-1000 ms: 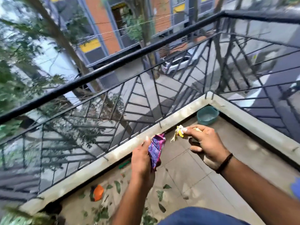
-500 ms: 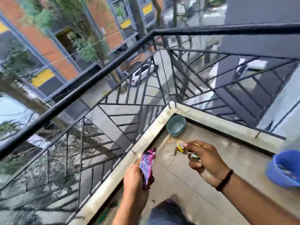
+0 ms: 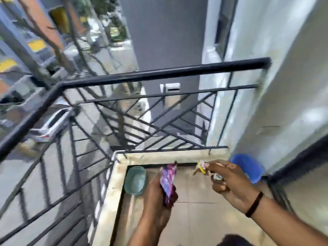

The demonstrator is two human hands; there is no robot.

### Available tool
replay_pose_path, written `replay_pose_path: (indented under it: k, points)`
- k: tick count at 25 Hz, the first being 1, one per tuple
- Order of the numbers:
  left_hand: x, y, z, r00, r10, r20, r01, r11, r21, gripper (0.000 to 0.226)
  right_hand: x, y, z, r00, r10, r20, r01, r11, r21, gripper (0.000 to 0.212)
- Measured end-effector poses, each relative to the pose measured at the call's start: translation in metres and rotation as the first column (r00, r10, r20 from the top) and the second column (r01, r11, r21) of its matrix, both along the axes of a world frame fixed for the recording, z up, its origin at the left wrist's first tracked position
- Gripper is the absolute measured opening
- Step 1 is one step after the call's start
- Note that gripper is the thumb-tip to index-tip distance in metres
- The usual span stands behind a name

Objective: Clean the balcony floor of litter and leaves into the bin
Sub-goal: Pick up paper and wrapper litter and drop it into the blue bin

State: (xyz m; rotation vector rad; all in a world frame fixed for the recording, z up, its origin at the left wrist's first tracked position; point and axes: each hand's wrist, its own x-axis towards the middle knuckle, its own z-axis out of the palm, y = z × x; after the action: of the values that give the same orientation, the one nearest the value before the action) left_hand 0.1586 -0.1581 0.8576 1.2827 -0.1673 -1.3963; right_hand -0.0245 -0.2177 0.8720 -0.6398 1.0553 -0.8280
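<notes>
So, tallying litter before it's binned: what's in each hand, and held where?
Left hand grips a purple wrapper by its lower end. Right hand pinches small yellow-and-white scraps at its fingertips.

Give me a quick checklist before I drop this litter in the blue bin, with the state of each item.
1. Left hand grips the purple wrapper: ok.
2. Right hand pinches the yellow scraps: ok.
3. Blue bin in view, beside the wall: ok.
4. Bin's opening free: cannot tell, the right hand hides part of it.
5. Either hand over the bin: not ok, both are short of it.
6. Teal bowl off the path, in the corner: ok.
</notes>
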Motion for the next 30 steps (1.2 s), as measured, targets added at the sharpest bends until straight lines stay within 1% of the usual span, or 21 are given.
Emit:
replay_pose_path:
  k: [2, 4, 6, 7, 9, 10, 11, 13, 15, 17, 20, 22, 23, 24, 25, 26, 28, 30]
  points:
    - [-0.006, -0.048, 0.002, 0.995, -0.089, -0.034, 0.088, 0.996, -0.022, 0.020, -0.021, -0.016, 0.003, 0.993, -0.118, 0.020, 0.118, 0.993, -0.004, 0.022]
    - [-0.028, -0.109, 0.014, 0.982, -0.189, -0.008, 0.188, 0.981, -0.050, 0.017, -0.047, -0.031, -0.001, 0.964, -0.263, 0.042, 0.263, 0.965, 0.008, 0.024]
    - [-0.067, -0.156, 0.013, 0.946, -0.324, 0.006, 0.324, 0.944, -0.061, 0.014, -0.082, -0.048, -0.012, 0.899, -0.433, 0.068, 0.431, 0.901, 0.040, 0.025]
    - [-0.088, -0.175, 0.012, 0.926, -0.376, 0.023, 0.377, 0.925, -0.052, 0.014, -0.100, -0.059, -0.016, 0.867, -0.490, 0.087, 0.487, 0.872, 0.058, 0.020]
    - [-0.127, -0.208, 0.013, 0.894, -0.446, 0.042, 0.447, 0.894, -0.024, 0.015, -0.133, -0.082, -0.021, 0.816, -0.564, 0.127, 0.557, 0.826, 0.091, 0.005]
    - [-0.143, -0.220, 0.013, 0.880, -0.475, 0.027, 0.476, 0.880, -0.011, 0.012, -0.147, -0.091, -0.022, 0.797, -0.587, 0.143, 0.578, 0.810, 0.100, 0.005]
    - [-0.162, -0.234, 0.010, 0.861, -0.509, 0.006, 0.508, 0.861, 0.009, 0.012, -0.163, -0.103, -0.024, 0.779, -0.607, 0.157, 0.597, 0.795, 0.110, 0.011]
    - [-0.197, -0.256, -0.006, 0.827, -0.562, -0.016, 0.561, 0.824, 0.085, 0.020, -0.193, -0.125, -0.034, 0.748, -0.650, 0.137, 0.633, 0.760, 0.146, 0.015]
    - [-0.232, -0.279, -0.037, 0.806, -0.590, -0.043, 0.589, 0.794, 0.150, 0.025, -0.218, -0.148, -0.059, 0.743, -0.664, 0.084, 0.644, 0.743, 0.182, 0.012]
    - [-0.262, -0.291, -0.068, 0.770, -0.630, -0.101, 0.631, 0.731, 0.260, 0.025, -0.235, -0.161, -0.095, 0.722, -0.691, 0.028, 0.664, 0.704, 0.250, 0.012]
    - [-0.288, -0.300, -0.128, 0.706, -0.681, -0.195, 0.680, 0.573, 0.458, 0.029, -0.250, -0.176, -0.149, 0.672, -0.740, -0.038, 0.709, 0.627, 0.324, 0.011]
    - [-0.302, -0.309, -0.174, 0.667, -0.708, -0.232, 0.689, 0.467, 0.554, 0.040, -0.258, -0.186, -0.190, 0.635, -0.766, -0.101, 0.742, 0.568, 0.355, 0.011]
    - [-0.309, -0.315, -0.198, 0.654, -0.713, -0.252, 0.693, 0.430, 0.579, 0.047, -0.260, -0.189, -0.214, 0.615, -0.777, -0.136, 0.762, 0.541, 0.355, 0.011]
    - [-0.316, -0.319, -0.224, 0.655, -0.706, -0.269, 0.691, 0.416, 0.591, 0.052, -0.261, -0.192, -0.240, 0.600, -0.779, -0.182, 0.780, 0.519, 0.351, 0.010]
    - [-0.323, -0.324, -0.247, 0.673, -0.685, -0.279, 0.679, 0.422, 0.600, 0.052, -0.261, -0.192, -0.262, 0.588, -0.771, -0.245, 0.796, 0.498, 0.344, 0.010]
    - [-0.332, -0.330, -0.268, 0.694, -0.668, -0.269, 0.659, 0.437, 0.613, 0.046, -0.262, -0.193, -0.283, 0.568, -0.757, -0.322, 0.817, 0.471, 0.332, 0.009]
    - [-0.352, -0.347, -0.321, 0.722, -0.658, -0.214, 0.615, 0.468, 0.634, 0.030, -0.269, -0.195, -0.329, 0.511, -0.744, -0.430, 0.857, 0.406, 0.316, 0.011]
    - [-0.369, -0.375, -0.377, 0.737, -0.665, -0.123, 0.576, 0.522, 0.629, 0.032, -0.275, -0.201, -0.368, 0.484, -0.740, -0.467, 0.873, 0.368, 0.322, 0.013]
